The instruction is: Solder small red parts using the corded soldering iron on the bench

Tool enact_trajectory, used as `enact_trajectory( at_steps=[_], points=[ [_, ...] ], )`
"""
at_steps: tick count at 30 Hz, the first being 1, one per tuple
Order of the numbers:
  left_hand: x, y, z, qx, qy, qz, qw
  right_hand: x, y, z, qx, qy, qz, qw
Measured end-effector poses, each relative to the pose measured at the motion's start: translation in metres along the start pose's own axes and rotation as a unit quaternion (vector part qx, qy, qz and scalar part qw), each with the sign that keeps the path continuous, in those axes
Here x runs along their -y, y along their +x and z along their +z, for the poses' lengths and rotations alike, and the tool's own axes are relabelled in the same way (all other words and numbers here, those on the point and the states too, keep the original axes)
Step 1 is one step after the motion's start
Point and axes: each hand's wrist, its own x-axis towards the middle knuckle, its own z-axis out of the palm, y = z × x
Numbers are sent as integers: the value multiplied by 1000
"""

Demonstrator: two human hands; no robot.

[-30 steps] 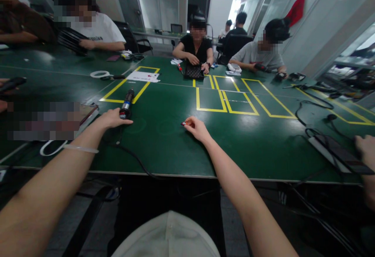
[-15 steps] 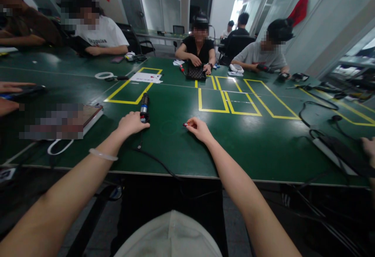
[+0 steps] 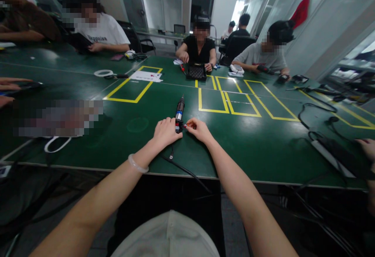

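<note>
My left hand (image 3: 167, 132) is closed around the rear of a corded electric screwdriver (image 3: 179, 110) with a black, silver and blue body. Its thin tip points away from me, toward the far side of the table. A black cord (image 3: 185, 168) trails from its back end toward the table's front edge. My right hand (image 3: 199, 129) pinches a small red piece (image 3: 185, 125), too small to make out. That piece is right against the side of the screwdriver's rear; whether it is joined to it I cannot tell.
The green table (image 3: 140, 104) carries yellow tape outlines (image 3: 213, 111). White paper (image 3: 145, 76) and a white cable loop (image 3: 103, 73) lie ahead left. A blurred-out object (image 3: 58, 118) lies at left, a power strip (image 3: 332, 157) at right. A person across handles a black tray (image 3: 196, 72).
My left hand has brought the screwdriver rightward to the red piece in my right hand. The cord has shifted right with it. My right hand has stayed nearly in place.
</note>
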Motion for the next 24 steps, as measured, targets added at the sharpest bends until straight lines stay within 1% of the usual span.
enact_trajectory(
  at_steps=[3,6,13,19,24],
  points=[
    [-10,-4,-2,-1,-7,6,1000,0,0,0,7,-5,6,1000],
    [-14,-6,-4,-2,-11,8,1000,1,1,0,13,-12,5,1000],
    [-12,-6,-3,1,-14,7,1000,4,0,-1,2,-32,-10,999],
    [-11,-6,-2,0,-13,11,1000,1,-1,2,9,10,-20,1000],
    [-13,-2,-1,13,-28,15,999,-2,2,2,-2,1,-26,1000]
  ],
)
